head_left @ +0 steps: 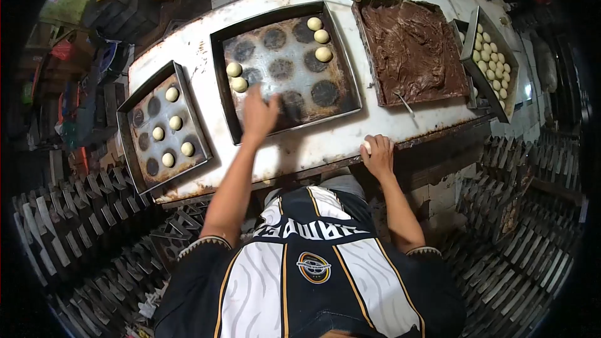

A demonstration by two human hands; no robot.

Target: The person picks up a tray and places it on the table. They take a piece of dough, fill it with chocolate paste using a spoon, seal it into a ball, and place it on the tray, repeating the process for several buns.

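Note:
My left hand [260,114] is over the near left part of the middle metal tray [285,126], its thumb apart from the fingers and nothing visible between them. Just beyond its fingertips lie pale dough balls [239,84] along the tray's left side, and another few dough balls [322,36] line the far right corner. Dark round marks cover the tray's floor. At the front edge of the white table [300,150], my right hand [379,156] is closed around a dough ball [367,147], which shows partly beside the fingers.
A smaller tray [201,161] with several dough balls stands at the left. To the right, a large tray of brown paste [410,50] has a metal utensil [405,104] sticking out. A tilted tray [510,109] full of dough balls sits far right. Stacked metal racks flank me.

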